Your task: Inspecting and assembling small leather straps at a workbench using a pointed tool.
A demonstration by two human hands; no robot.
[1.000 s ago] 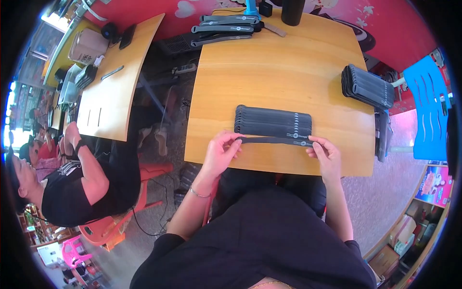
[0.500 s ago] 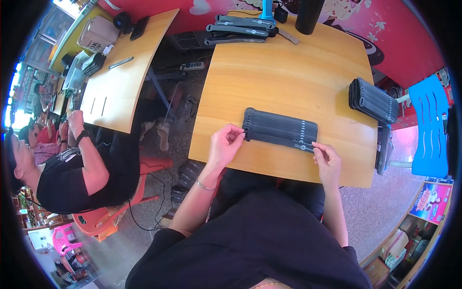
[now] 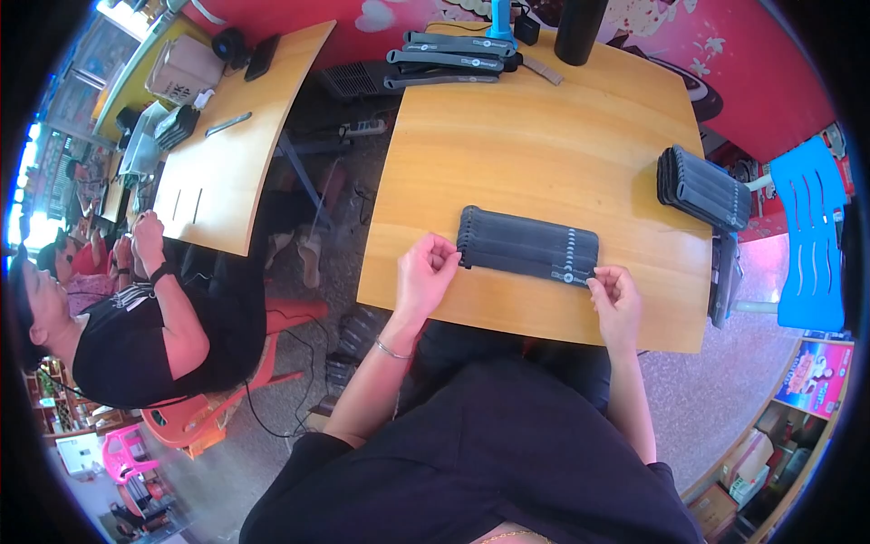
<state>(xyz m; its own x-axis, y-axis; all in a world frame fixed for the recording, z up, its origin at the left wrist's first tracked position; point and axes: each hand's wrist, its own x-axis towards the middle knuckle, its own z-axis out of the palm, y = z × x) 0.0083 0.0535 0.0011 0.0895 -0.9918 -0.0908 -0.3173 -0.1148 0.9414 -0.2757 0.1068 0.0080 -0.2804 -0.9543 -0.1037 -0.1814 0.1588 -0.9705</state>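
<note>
Now that front strap [image 3: 530, 267] lies against stack [image 3: 521, 234], one more in row; I see left hand [image 3: 423, 276], right hand [image 3: 618, 297] nearly closed at its ends; whether gripping, cannot tell.

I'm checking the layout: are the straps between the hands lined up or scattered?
Lined up: the straps lie close together, rounded ends aligned by the left hand, pale-marked ends by the right hand.

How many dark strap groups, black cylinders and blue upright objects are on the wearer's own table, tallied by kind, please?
Dark strap groups: 3 (front row, stack at the right edge, pile at the far left corner)
Black cylinder: 1
Blue upright object: 1
Total: 5
</note>
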